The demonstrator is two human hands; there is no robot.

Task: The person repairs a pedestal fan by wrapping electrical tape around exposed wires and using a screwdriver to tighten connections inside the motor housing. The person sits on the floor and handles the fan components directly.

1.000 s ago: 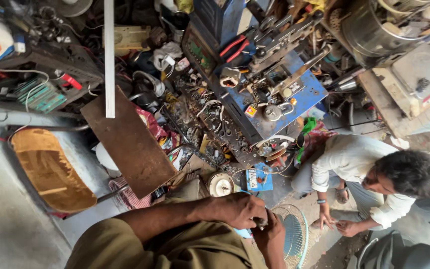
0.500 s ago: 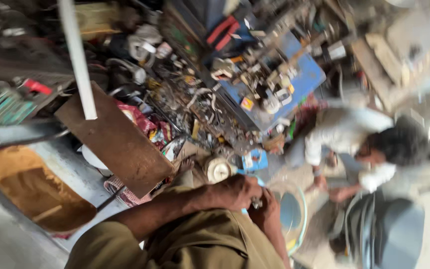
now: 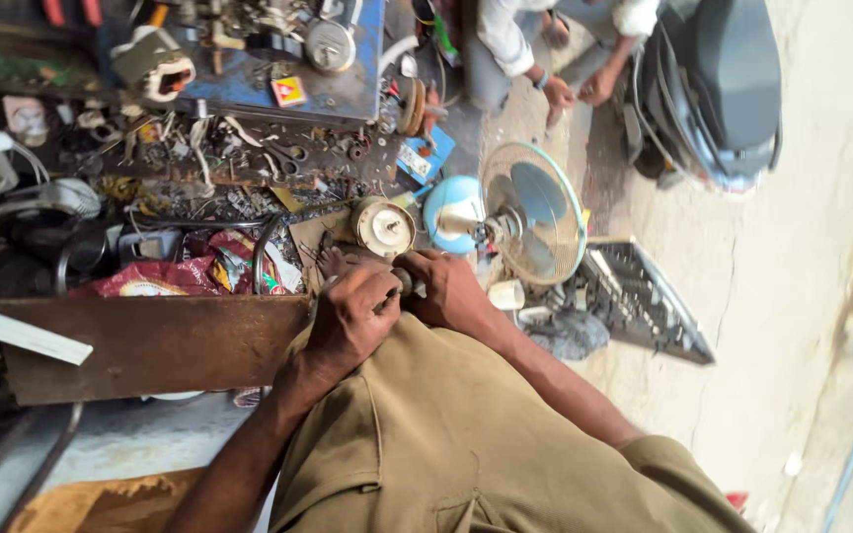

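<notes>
My left hand (image 3: 352, 316) and my right hand (image 3: 446, 291) meet in front of my khaki shirt (image 3: 466, 444), both closed around a small dark metal part (image 3: 405, 284) that is mostly hidden by the fingers. Just beyond them lies a round cream-coloured motor housing (image 3: 384, 225). A small table fan (image 3: 530, 212) with a blue base and a wire guard stands right of the housing, close to my right hand.
A rusty brown plank (image 3: 150, 345) lies left of my hands. Heaps of scrap metal parts (image 3: 239, 168) and a blue bench (image 3: 338, 89) fill the top left. Another person's hands (image 3: 570, 91) and a dark scooter (image 3: 723, 79) are at top right. A black grille (image 3: 644, 296) lies on the ground.
The view has swung and turned, bringing the fan, the ground and the scooter into sight. My hands stay together on the small part.
</notes>
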